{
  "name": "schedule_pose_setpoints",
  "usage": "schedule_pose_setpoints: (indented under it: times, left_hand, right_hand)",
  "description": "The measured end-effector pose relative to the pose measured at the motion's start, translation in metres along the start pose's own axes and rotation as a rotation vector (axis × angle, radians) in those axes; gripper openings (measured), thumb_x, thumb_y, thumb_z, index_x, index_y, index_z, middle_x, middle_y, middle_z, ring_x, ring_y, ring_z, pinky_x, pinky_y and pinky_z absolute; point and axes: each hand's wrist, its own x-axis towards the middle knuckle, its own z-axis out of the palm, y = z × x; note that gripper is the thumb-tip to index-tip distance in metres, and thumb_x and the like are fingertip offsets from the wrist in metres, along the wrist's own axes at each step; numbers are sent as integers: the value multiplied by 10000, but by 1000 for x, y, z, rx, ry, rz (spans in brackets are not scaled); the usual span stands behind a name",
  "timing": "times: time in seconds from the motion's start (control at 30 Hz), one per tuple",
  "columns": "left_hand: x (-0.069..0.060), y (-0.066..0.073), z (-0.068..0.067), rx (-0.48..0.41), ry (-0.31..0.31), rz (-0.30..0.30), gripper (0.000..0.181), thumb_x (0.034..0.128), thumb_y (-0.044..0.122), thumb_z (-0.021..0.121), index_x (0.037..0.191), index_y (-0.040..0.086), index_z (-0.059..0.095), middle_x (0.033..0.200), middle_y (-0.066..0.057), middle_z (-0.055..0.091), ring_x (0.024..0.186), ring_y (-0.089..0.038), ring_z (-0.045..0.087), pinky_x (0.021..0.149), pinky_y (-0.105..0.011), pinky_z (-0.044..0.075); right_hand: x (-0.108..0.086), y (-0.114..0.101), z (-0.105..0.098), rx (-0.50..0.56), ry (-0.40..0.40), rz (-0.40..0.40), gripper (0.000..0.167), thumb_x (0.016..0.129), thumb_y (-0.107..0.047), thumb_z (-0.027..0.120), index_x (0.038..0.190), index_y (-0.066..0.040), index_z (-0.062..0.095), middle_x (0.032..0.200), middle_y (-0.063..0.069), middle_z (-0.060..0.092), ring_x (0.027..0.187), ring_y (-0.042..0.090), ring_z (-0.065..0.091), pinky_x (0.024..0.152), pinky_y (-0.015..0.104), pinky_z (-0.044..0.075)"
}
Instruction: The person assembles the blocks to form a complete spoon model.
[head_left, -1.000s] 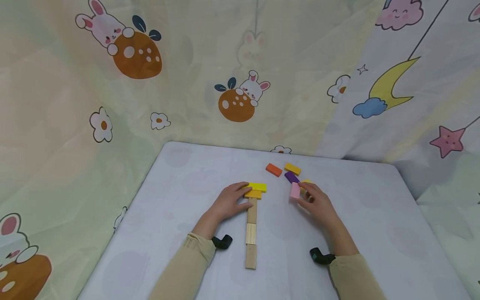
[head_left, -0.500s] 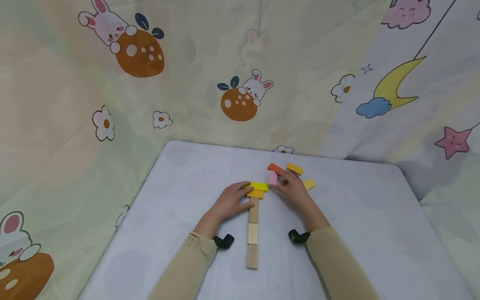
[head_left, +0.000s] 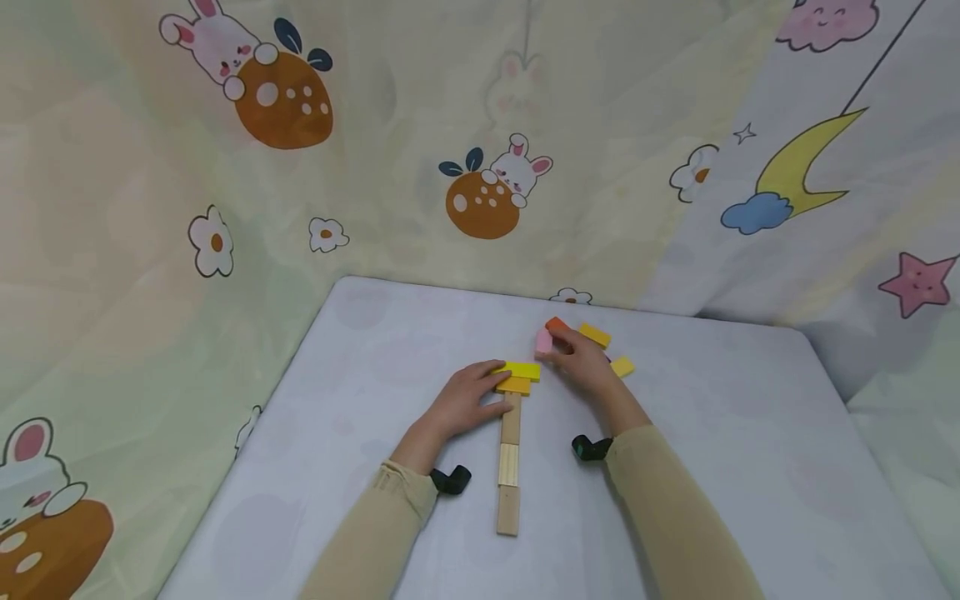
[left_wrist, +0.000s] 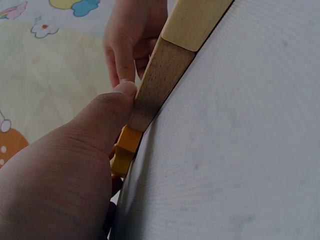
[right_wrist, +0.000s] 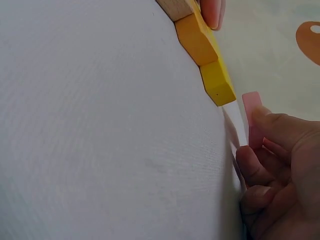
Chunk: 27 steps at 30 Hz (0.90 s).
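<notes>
Between thumb and fingers, my right hand point(head_left: 588, 371) pinches a pink block point(head_left: 543, 342), which the right wrist view shows just past the yellow block point(right_wrist: 218, 85). My left hand point(head_left: 461, 402) rests at the left end of a bright yellow block point(head_left: 525, 371) and an orange block point(head_left: 514, 386) lying crosswise, its fingers fairly straight. Its thumb point(left_wrist: 107, 110) touches the topmost plain wooden block point(head_left: 511, 423). Below that in the head view, a striped wooden block point(head_left: 508, 465) and another wooden block point(head_left: 507, 511) continue the line end to end.
A red-orange block point(head_left: 557, 323) lies behind the right hand, partly covered. To its right are a yellow block point(head_left: 595, 335) and a lighter yellow block point(head_left: 622, 367); a purple one is almost wholly hidden. A patterned cloth point(head_left: 390, 167) hangs behind the white table point(head_left: 360, 350).
My right hand has carried the pink block leftward, then slightly farther back, near the end of the yellow block. The left hand has stayed at the yellow and orange blocks.
</notes>
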Motion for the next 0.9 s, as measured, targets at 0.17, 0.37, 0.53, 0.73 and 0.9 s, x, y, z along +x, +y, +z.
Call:
schedule_pose_setpoints:
  times: [0.17,0.37,0.53,0.73,0.9]
  left_hand:
    - [1,1,1,12,-3,-2,662,936,613,546,1497,277,443,1585,63,356,1447,-185,363,1196,-409,318]
    - [1,2,-1,14,8,5,653,938,594,559,1492,263,455,1580,51,366,1439,-194,374,1189,-418,329]
    - [0,2,-1,7,1,-10,659,935,602,557,1495,271,449,1584,59,359,1442,-192,369,1192,-422,324]
    - [0,2,-1,6,2,-17,660,933,606,557,1495,280,447,1587,63,354,1443,-191,366,1195,-425,320]
    - [0,2,-1,5,4,-9,660,934,603,557,1495,274,449,1585,56,359,1438,-196,373,1192,-427,324]
  right_hand:
    - [1,1,0,-6,-19,-16,732,807,-627,698,1455,-372,471,1457,9,511,1219,290,491,1062,512,455]
    - [-4,-2,0,-32,-57,-53,526,896,-482,690,1391,-388,537,1355,-27,563,1087,258,516,968,431,499]
    - [-6,0,0,-45,-87,-70,487,922,-425,680,1387,-405,535,1463,-53,504,1185,255,518,1059,499,467]
    - [-5,2,1,-64,-90,-83,489,937,-406,666,1403,-417,519,1503,-66,480,1271,262,505,1097,530,431]
    - [-7,2,2,-87,-84,-99,497,951,-404,646,1426,-408,500,1527,-74,459,1288,265,510,1100,521,429]
